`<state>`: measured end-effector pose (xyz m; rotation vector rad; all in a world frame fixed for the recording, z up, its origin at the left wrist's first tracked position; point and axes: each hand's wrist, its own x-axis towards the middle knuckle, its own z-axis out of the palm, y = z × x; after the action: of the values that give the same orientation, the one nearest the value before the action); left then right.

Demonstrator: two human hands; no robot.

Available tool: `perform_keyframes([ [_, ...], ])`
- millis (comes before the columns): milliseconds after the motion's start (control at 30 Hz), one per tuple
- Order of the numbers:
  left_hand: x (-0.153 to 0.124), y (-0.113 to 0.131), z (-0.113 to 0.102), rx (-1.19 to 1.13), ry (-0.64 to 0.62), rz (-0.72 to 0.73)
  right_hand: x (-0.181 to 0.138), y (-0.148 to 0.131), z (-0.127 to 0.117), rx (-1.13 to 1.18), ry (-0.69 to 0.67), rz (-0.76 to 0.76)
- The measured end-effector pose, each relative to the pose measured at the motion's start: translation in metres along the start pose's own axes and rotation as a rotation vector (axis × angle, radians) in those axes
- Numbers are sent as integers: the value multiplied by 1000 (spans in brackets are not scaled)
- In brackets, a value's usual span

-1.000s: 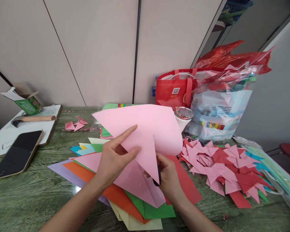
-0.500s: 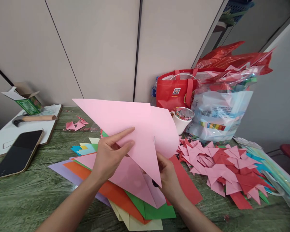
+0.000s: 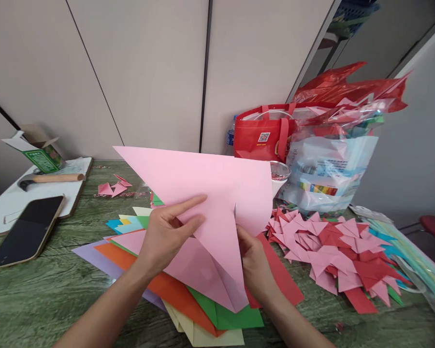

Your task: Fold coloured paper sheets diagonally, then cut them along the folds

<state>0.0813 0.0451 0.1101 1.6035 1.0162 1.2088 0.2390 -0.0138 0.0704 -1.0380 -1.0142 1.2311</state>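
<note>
A large pink sheet of paper (image 3: 203,179), folded to a point at the left, is held up over the stack. My left hand (image 3: 166,232) pinches its lower left edge, fingers closed on the paper. My right hand (image 3: 253,256) is closed below the sheet around scissors, mostly hidden by paper and fingers; the thin blade tip (image 3: 235,209) pokes up at a cut in the sheet. Right of the blade the paper bulges. Underneath lie folded sheets: pink (image 3: 188,266), orange (image 3: 177,295), green (image 3: 235,314), cream (image 3: 203,333), purple (image 3: 94,256) and red (image 3: 281,275).
Pink and red folded paper pieces (image 3: 333,241) are heaped on the right. Behind stand a red bag (image 3: 253,130), a printed plastic bag (image 3: 322,169) and a white mug (image 3: 276,184). At left are a phone (image 3: 25,232), a hammer (image 3: 58,178) and a small box (image 3: 39,152).
The sheet has shifted slightly right, with its right part raised and now partly covering the mug. The scissors' black handle, glimpsed before, is now nearly hidden. Both hands keep their hold.
</note>
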Motion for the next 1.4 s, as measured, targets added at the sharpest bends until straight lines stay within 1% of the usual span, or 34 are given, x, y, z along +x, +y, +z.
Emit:
perform_keyframes([
  [100, 0, -1, 0, 15, 5, 4, -1, -1, 1, -8, 6, 5],
  [300, -1, 0, 0, 17, 0, -44, -2, -3, 2, -5, 14, -11],
  [600, -2, 5, 1, 0, 4, -42, -1, -4, 3, -35, 32, -37],
  [1400, -2, 5, 3, -28, 8, -74, -1, 0, 1, -102, 69, -72],
])
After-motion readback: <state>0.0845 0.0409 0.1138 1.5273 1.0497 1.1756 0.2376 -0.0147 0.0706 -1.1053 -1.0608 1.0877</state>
